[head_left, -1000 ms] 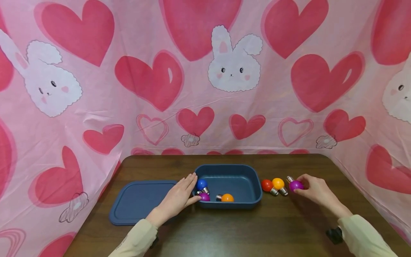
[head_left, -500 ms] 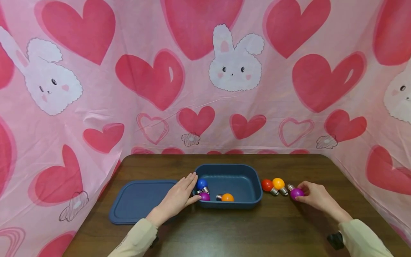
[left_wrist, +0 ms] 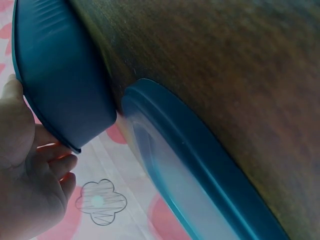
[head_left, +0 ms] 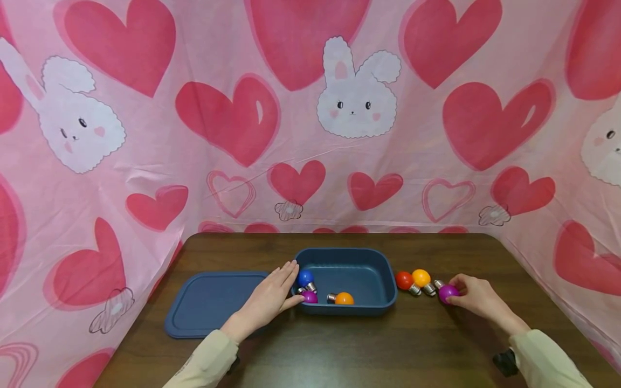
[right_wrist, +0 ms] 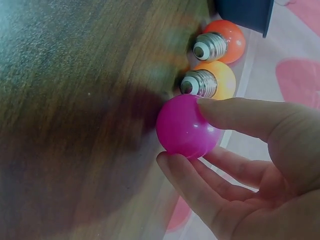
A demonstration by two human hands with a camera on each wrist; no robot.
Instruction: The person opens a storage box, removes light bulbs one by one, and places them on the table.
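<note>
My right hand [head_left: 477,295] pinches a purple light bulb [right_wrist: 185,127] between thumb and fingers, low over the table; its metal base points away, toward the other bulbs. Beside it lie a yellow bulb [head_left: 421,277] and a red bulb [head_left: 404,279], near the right end of a dark blue box [head_left: 356,310]. With fingers stretched out, my left hand [head_left: 266,293] rests against the box's left end, its thumb at the near rim. Inside the box are a blue bulb [head_left: 305,278], another purple bulb [head_left: 309,297] and an orange bulb [head_left: 345,298].
A flat blue lid [head_left: 213,304] lies left of the box, partly covered by my left hand and forearm. The brown wooden table [head_left: 339,350] ends at the back against a pink cloth [head_left: 301,151] printed with hearts and rabbits.
My right hand has shifted slightly toward me and down with the purple bulb, mostly in the first half second. My left hand and the box have stayed put.
</note>
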